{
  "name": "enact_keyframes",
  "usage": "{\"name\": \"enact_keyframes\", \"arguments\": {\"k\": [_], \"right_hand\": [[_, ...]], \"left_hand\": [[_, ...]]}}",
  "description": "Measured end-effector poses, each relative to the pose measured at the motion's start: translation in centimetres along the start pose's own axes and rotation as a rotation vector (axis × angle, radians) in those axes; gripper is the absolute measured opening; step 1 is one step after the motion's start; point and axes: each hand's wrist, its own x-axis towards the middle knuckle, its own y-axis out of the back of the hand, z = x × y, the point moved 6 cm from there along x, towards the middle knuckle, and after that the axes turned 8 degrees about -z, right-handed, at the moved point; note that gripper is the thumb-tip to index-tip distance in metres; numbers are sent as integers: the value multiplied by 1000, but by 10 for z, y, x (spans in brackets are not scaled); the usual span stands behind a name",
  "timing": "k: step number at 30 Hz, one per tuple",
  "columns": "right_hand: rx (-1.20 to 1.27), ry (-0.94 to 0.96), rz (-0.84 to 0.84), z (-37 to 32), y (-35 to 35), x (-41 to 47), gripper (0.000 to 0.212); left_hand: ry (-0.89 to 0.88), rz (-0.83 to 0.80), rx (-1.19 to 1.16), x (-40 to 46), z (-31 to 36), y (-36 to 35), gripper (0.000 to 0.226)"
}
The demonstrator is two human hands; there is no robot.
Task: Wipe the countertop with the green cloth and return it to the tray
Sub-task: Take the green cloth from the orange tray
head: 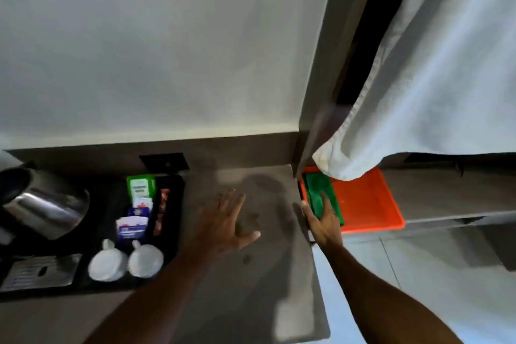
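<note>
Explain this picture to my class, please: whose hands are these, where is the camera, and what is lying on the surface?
There is no machine here. One wide-angle camera is worn on a person's head, looking forward and down, so both bare arms reach in from the bottom. The left hand is spread open over the brown countertop and holds nothing. The right hand reaches past the counter's edge to the green cloth, which lies in an orange tray beside and lower than the counter; the fingers lie on the cloth, not closed around it. On the counter's left sits a black tray with two white cups, sachets and a metal kettle. A white curtain hangs over the orange tray's far corner.
</note>
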Motion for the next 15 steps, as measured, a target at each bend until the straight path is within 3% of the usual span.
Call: {"name": "enact_keyframes", "arguments": {"k": [6,11,15], "right_hand": [[64,-131,214,55,29,58,37],[48,-281,218,70,42,102,39],[-8,-324,123,78,48,130,43]], "left_hand": [[-193,-63,175,82,68,-47,100],[-265,-96,316,104,95,-80,91],[-248,-86,334,112,108,-89,90]]}}
